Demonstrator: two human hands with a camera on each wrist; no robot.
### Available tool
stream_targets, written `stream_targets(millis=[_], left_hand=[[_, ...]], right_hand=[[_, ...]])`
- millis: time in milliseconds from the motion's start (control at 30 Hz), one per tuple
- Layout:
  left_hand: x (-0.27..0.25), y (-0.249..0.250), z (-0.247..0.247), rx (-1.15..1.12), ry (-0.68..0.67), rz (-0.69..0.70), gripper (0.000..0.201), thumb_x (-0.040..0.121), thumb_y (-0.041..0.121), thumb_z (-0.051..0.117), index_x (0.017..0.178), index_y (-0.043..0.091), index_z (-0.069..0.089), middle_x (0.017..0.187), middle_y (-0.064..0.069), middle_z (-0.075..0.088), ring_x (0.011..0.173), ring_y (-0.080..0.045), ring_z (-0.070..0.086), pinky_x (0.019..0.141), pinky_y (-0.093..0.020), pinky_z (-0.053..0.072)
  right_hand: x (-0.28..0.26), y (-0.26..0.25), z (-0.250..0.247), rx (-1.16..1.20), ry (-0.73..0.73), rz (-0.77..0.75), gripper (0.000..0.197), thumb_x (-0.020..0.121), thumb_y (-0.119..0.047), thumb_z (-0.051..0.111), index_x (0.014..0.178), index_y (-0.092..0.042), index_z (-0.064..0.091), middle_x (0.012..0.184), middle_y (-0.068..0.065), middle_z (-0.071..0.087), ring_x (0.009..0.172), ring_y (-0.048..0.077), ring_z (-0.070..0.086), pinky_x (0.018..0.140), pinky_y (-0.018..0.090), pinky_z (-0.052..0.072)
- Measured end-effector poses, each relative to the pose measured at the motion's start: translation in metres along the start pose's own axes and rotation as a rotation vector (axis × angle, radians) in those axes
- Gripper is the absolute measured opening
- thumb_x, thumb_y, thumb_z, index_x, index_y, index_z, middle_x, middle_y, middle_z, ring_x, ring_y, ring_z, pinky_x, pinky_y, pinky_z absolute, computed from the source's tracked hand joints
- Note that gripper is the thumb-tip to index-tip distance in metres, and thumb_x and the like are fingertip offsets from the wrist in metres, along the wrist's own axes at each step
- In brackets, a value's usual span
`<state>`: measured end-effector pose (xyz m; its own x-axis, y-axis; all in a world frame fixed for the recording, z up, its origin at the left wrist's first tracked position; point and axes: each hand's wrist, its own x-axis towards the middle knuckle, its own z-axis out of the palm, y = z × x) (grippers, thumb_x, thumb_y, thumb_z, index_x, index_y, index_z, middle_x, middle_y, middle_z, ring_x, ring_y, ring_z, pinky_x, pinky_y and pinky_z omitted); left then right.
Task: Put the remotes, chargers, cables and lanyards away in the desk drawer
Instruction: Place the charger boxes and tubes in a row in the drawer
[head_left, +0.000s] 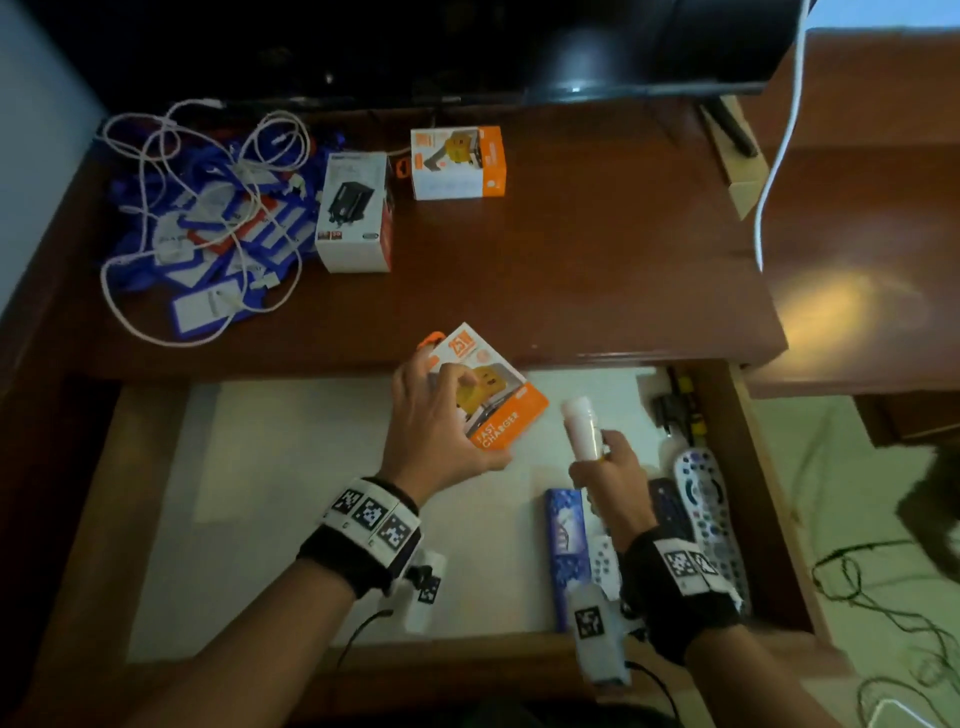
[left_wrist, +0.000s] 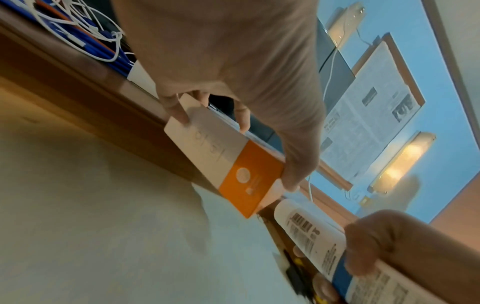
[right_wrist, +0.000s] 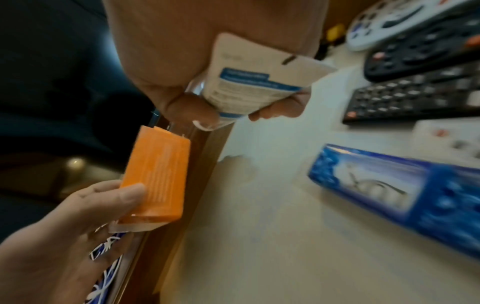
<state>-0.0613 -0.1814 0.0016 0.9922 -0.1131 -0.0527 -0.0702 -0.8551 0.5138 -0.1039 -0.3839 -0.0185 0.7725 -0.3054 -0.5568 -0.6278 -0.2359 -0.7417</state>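
Observation:
My left hand grips an orange and white fast charger box above the back of the open drawer; the box shows in both wrist views. My right hand holds a white tube upright over the drawer's right side. Remotes lie along the drawer's right wall. On the desk top sit two more charger boxes and a heap of blue lanyards and white cables.
A blue carton lies in the drawer beside a small white remote. A dark monitor stands at the back of the desk. A white cable hangs at the right. Loose wires lie on the floor.

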Motion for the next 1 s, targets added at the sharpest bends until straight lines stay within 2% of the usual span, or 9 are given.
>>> stream_targets(millis=[100,233,367,467,567,633,733,833,1000], left_hand=[[-0.033,0.002,0.016,-0.062,-0.04,-0.044,0.087,0.043,0.067,0.075,0.113,0.029,0.041,0.148,-0.004,0.019,0.132,-0.025,0.019,0.104,-0.04,0.031],[-0.063,-0.004,0.036,0.044,-0.179,-0.106,0.095,0.044,0.07,0.076,0.121,0.031,0.038,0.149,0.001,0.014,0.135,-0.024,0.014,0.108,-0.041,0.032],[-0.082,-0.017,0.051,0.157,-0.326,-0.201,0.106,0.044,0.069,0.078,0.133,0.034,0.031,0.15,-0.001,0.014,0.134,-0.027,0.015,0.109,-0.042,0.029],[-0.095,-0.023,0.055,0.278,-0.465,-0.217,0.109,0.046,0.068,0.079,0.137,0.041,0.025,0.152,0.0,0.008,0.136,-0.03,0.011,0.109,-0.046,0.028],[-0.105,-0.028,0.056,0.41,-0.54,-0.208,0.112,0.048,0.061,0.082,0.14,0.043,0.02,0.154,0.001,0.002,0.135,-0.034,0.009,0.108,-0.049,0.026],[-0.108,-0.032,0.057,0.444,-0.577,-0.202,0.114,0.049,0.057,0.084,0.141,0.043,0.017,0.155,0.002,-0.001,0.135,-0.035,0.011,0.107,-0.049,0.029],[-0.109,-0.036,0.058,0.446,-0.615,-0.192,0.116,0.051,0.05,0.087,0.141,0.044,0.014,0.156,0.003,-0.008,0.134,-0.036,0.017,0.106,-0.051,0.034],[-0.109,-0.039,0.06,0.433,-0.642,-0.177,0.118,0.052,0.045,0.089,0.142,0.043,0.012,0.156,0.0,-0.013,0.135,-0.037,0.02,0.105,-0.051,0.035],[-0.104,-0.046,0.062,0.362,-0.686,-0.154,0.119,0.056,0.043,0.088,0.144,0.043,0.006,0.154,0.0,-0.014,0.133,-0.036,0.024,0.106,-0.05,0.037]], right_hand=[[-0.008,0.029,-0.002,-0.04,-0.074,0.043,0.048,0.053,-0.03,0.061,0.097,-0.011,0.055,0.086,0.009,0.059,0.071,0.022,0.053,0.061,0.034,0.041],[-0.005,0.046,0.005,-0.114,-0.145,0.076,0.038,0.079,-0.028,0.065,0.109,-0.007,0.054,0.095,0.008,0.061,0.08,0.022,0.058,0.064,0.03,0.041],[0.004,0.048,0.024,-0.282,-0.165,0.066,0.053,0.078,-0.036,0.069,0.117,-0.004,0.052,0.106,0.013,0.063,0.095,0.028,0.062,0.079,0.036,0.052],[0.003,0.047,0.035,-0.394,-0.244,0.042,0.065,0.076,-0.032,0.071,0.127,-0.01,0.038,0.112,0.013,0.059,0.102,0.032,0.06,0.09,0.042,0.051],[-0.003,0.047,0.043,-0.48,-0.317,-0.062,0.072,0.079,-0.022,0.07,0.135,-0.02,0.025,0.105,0.011,0.059,0.089,0.028,0.058,0.082,0.036,0.051],[-0.003,0.049,0.049,-0.541,-0.338,-0.117,0.076,0.079,-0.023,0.072,0.135,-0.027,0.021,0.099,0.01,0.06,0.081,0.026,0.057,0.076,0.035,0.052],[-0.006,0.049,0.056,-0.637,-0.367,-0.154,0.078,0.08,-0.029,0.073,0.134,-0.033,0.016,0.098,0.011,0.062,0.083,0.029,0.062,0.077,0.039,0.055],[-0.008,0.049,0.058,-0.708,-0.395,-0.173,0.068,0.081,-0.032,0.072,0.127,-0.032,0.021,0.103,0.014,0.061,0.087,0.032,0.064,0.079,0.045,0.057],[-0.008,0.048,0.062,-0.747,-0.402,-0.153,0.058,0.082,-0.03,0.071,0.12,-0.025,0.028,0.102,0.013,0.061,0.088,0.031,0.063,0.08,0.043,0.057]])
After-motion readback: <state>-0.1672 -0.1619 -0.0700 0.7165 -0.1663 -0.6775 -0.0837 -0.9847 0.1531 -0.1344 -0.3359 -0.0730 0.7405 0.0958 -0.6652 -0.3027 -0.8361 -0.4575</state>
